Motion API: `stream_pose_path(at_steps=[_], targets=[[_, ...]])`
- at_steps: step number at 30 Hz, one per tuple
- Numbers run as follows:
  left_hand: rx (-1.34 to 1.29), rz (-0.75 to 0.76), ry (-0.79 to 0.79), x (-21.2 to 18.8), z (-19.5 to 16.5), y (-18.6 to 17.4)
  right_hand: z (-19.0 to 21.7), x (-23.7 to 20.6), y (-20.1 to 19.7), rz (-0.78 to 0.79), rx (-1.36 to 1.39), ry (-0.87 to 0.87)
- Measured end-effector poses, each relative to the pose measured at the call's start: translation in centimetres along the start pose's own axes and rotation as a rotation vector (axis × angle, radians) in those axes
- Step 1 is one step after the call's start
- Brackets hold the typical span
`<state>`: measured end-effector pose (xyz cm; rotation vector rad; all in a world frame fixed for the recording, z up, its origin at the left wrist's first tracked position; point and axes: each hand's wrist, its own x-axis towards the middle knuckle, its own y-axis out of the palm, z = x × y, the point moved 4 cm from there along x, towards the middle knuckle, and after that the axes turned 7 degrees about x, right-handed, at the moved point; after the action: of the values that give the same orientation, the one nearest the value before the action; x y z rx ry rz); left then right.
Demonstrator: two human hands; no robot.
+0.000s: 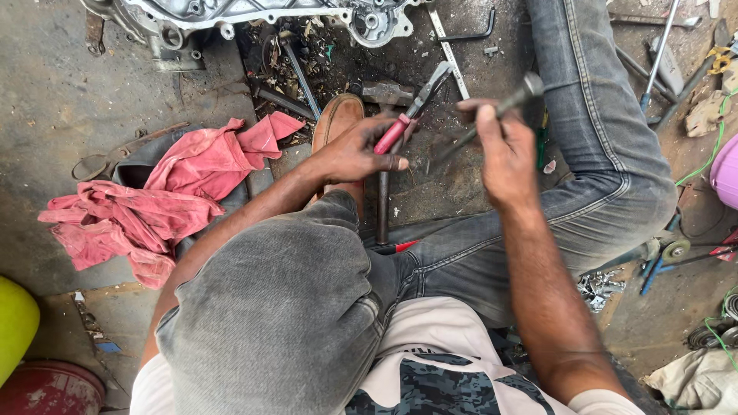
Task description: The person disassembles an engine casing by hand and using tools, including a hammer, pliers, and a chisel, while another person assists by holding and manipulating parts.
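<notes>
My left hand (355, 150) grips red-handled pliers (411, 107), their jaws pointing up and to the right over the dirty floor. My right hand (503, 150) is closed around a blurred dark metal rod-like tool (500, 107), held beside the pliers. A dark steel bar (382, 204) stands under my left hand, between my knees. I sit on the ground in grey jeans, with a brown shoe (334, 119) just left of the pliers.
A silver engine casing (231, 15) lies at the top. A pink rag (169, 196) is on the left. Wrenches and bars (450, 46) are scattered ahead, more tools and green wire (715, 146) on the right, and a yellow-green container (11, 323) at the lower left.
</notes>
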<state>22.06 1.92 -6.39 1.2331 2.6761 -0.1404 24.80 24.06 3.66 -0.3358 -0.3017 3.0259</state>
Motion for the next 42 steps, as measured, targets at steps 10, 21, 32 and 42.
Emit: stream_pose_path(at_steps=[10, 21, 32, 42], targets=[[-0.315, 0.09, -0.191, -1.8, -0.8, -0.8, 5.8, 0.5, -3.0, -0.072, -0.393, -0.499], [-0.545, 0.18, -0.202, -2.9, -2.5, -1.5, 5.9, 1.5, -0.1, 0.036, -0.099, -0.538], [-0.649, 0.231, -0.112, -2.4, -2.6, -0.8, 7.5, 0.9, 2.5, 0.0, -0.153, -0.534], [-0.527, 0.228, -0.017, -2.0, -4.8, -1.1, 8.7, 0.0, 3.1, -0.085, -0.381, -0.585]])
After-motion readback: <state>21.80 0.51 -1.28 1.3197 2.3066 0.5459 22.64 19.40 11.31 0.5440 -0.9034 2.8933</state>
